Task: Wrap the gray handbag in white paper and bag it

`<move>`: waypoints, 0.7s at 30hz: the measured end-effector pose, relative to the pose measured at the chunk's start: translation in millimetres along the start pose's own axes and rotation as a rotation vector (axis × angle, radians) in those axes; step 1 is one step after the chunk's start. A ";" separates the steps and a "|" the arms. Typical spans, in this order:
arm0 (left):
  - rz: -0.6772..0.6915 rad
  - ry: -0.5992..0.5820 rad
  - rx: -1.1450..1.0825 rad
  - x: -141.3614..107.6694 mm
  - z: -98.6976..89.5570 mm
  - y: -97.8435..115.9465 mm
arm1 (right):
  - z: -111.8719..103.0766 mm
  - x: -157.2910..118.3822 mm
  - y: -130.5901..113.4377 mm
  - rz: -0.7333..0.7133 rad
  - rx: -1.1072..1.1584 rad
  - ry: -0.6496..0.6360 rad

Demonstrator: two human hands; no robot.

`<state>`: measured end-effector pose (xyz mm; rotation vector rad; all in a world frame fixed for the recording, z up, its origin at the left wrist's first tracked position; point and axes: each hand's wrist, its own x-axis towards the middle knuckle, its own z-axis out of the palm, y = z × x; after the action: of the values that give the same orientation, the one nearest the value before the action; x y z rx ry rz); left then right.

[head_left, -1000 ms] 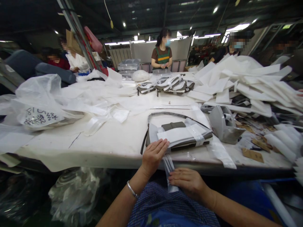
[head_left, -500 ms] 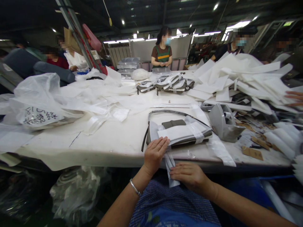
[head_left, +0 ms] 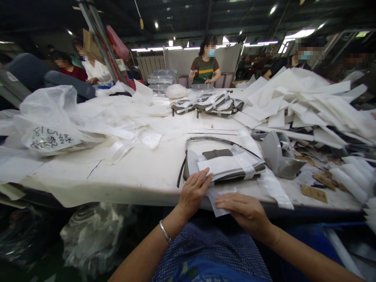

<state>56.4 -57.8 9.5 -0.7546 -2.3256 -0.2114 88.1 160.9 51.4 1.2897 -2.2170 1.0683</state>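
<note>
A long, grey, white-padded bag (head_left: pixel 217 153) lies at twelve o'clock, its axis roughly nine-to-three. It is touched by the nearer, flattened left hand (head_left: pixel 192 194); a translucent plastic strip (head_left: pixel 217 209) is touched by the right hand (head_left: pixel 246 211), grip unclear.

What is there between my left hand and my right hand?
A translucent white sheet, hanging over the table edge; the head view shows it.

"What's hidden at the grip?"

"My left hand (head_left: pixel 194 192) covers the near left corner of the olive-grey fabric bag (head_left: pixel 217 153). My right hand (head_left: pixel 245 211) hides part of the translucent plastic piece (head_left: pixel 216 204)."

"Farther out?"

"Well right of my grip, the pile of flat white sheets (head_left: pixel 308 94) blurs off-frame. Both my forearms get cut off."
</note>
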 end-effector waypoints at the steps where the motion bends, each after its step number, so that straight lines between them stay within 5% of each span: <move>1: -0.005 0.014 -0.014 -0.5 0.3 -0.4 | 0.1 -1.6 -0.1 0.001 0.003 -0.006; 12: 0.035 0.120 -0.167 4.9 1.2 -11.2 | 15.7 -23.8 -3.9 0.003 0.003 -0.049; 21: 0.005 0.067 -0.127 3.4 1.0 -5.2 | -18.8 25.0 -7.6 0.003 -0.160 0.013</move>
<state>50.9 -60.2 11.2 -0.8028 -2.2627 -0.3797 80.5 158.3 82.6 1.2086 -2.2447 0.8768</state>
